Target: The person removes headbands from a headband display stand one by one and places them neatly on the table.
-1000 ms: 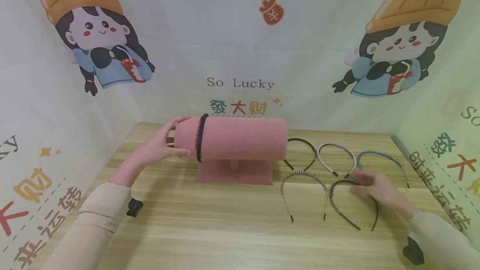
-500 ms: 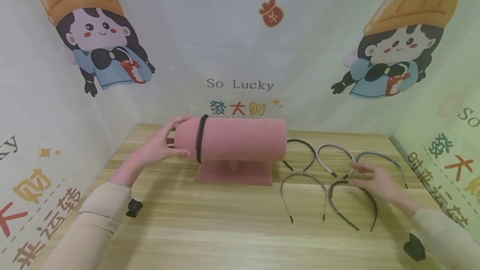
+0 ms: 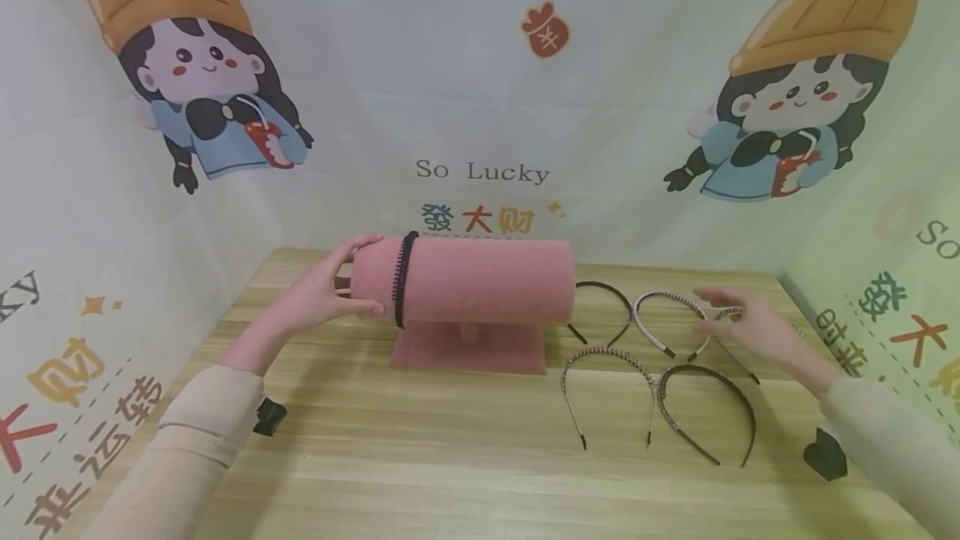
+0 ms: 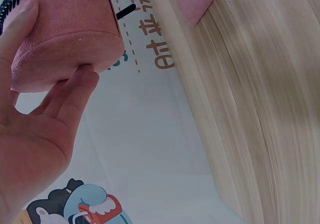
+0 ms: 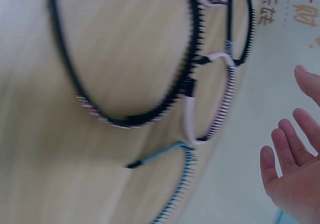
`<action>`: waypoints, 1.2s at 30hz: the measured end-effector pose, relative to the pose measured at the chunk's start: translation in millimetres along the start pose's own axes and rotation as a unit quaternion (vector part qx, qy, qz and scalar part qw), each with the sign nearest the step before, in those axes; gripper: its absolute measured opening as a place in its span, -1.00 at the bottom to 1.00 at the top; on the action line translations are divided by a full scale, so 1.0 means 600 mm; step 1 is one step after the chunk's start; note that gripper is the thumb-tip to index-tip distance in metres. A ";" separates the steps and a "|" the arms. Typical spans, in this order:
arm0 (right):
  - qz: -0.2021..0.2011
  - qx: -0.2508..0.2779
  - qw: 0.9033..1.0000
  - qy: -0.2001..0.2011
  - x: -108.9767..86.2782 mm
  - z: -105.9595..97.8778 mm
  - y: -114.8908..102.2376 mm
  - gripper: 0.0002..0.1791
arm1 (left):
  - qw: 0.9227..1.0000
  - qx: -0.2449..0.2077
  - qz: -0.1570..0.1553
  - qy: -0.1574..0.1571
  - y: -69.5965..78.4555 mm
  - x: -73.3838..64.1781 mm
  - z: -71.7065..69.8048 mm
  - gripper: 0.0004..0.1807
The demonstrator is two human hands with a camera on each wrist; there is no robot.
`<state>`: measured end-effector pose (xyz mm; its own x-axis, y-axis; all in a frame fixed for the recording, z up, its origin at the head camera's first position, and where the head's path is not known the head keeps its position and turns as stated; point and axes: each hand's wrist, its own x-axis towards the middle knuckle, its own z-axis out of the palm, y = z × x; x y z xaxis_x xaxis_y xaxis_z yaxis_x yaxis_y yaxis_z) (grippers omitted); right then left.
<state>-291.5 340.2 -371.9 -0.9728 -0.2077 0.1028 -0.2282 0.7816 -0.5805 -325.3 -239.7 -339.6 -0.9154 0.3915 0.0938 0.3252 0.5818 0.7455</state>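
A pink cloth-covered cylinder stand (image 3: 487, 282) stands on the table, with a black toothed headband (image 3: 402, 280) around its left part. My left hand (image 3: 318, 298) grips the cylinder's left end, thumb in front, and other fingers (image 4: 80, 86) against the end face. Over the table's right side, my right hand (image 3: 753, 327) hovers with relaxed fingers, apart from the headbands in the right wrist view. Beneath it lies a blue headband (image 5: 189, 169), partly hidden by the hand in the head view. Just left of that is a pale pink headband (image 3: 667, 296).
A thin black headband (image 3: 604, 285) lies right of the stand. Nearer the front are a beaded headband (image 3: 607, 349) and a dark headband (image 3: 752, 415). Printed cloth walls (image 3: 480, 90) border the wooden table (image 3: 450, 457) at the back and sides.
My right hand has moved away from above the dark headband, farther back over the blue one. My left hand keeps its grip on the stand.
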 end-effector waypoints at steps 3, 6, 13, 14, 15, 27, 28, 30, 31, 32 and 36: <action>-0.005 0.004 1.000 0.004 0.016 -0.013 -0.015 -0.31 | 1.000 -0.001 0.003 0.000 -0.001 0.001 0.000 0.07; -0.008 0.012 1.000 0.003 0.030 -0.030 -0.036 -0.30 | 1.000 -0.001 0.003 0.001 0.000 0.001 0.000 0.07; -0.040 0.021 0.999 0.027 0.058 -0.064 -0.090 -0.32 | 1.000 -0.009 0.002 -0.002 0.002 0.000 0.001 0.08; -0.043 0.020 0.998 0.033 0.063 -0.067 -0.096 -0.32 | 1.000 -0.008 0.001 -0.001 0.002 0.000 0.000 0.08; -0.046 0.020 0.998 0.040 0.068 -0.070 -0.103 -0.33 | 1.000 -0.007 0.000 0.000 0.003 0.000 0.000 0.08; -0.038 0.023 0.998 0.047 0.110 -0.094 -0.190 -0.28 | 1.000 -0.005 -0.002 0.000 0.004 -0.004 -0.003 0.07; -0.039 0.024 0.998 0.045 0.114 -0.094 -0.196 -0.28 | 1.000 -0.006 -0.003 0.000 0.003 -0.004 -0.003 0.08; -0.042 0.031 0.998 0.042 0.120 -0.091 -0.210 -0.28 | 1.000 -0.006 -0.006 -0.001 0.000 -0.002 -0.003 0.08; -0.045 0.034 0.998 0.042 0.124 -0.089 -0.217 -0.29 | 1.000 -0.007 -0.007 -0.001 -0.002 -0.001 -0.003 0.08; -0.048 0.037 0.997 0.042 0.128 -0.086 -0.223 -0.30 | 1.000 -0.007 -0.008 -0.002 -0.003 -0.001 -0.003 0.08; -0.061 0.049 0.996 0.041 0.144 -0.071 -0.247 -0.34 | 1.000 -0.007 -0.014 -0.003 -0.005 0.001 -0.003 0.07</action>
<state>-343.6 231.1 -242.6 -0.9387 -0.2460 0.2416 -0.3446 0.6912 -0.6352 -327.4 -242.3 -340.6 -0.9226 0.3795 0.0698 0.2965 0.5816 0.7575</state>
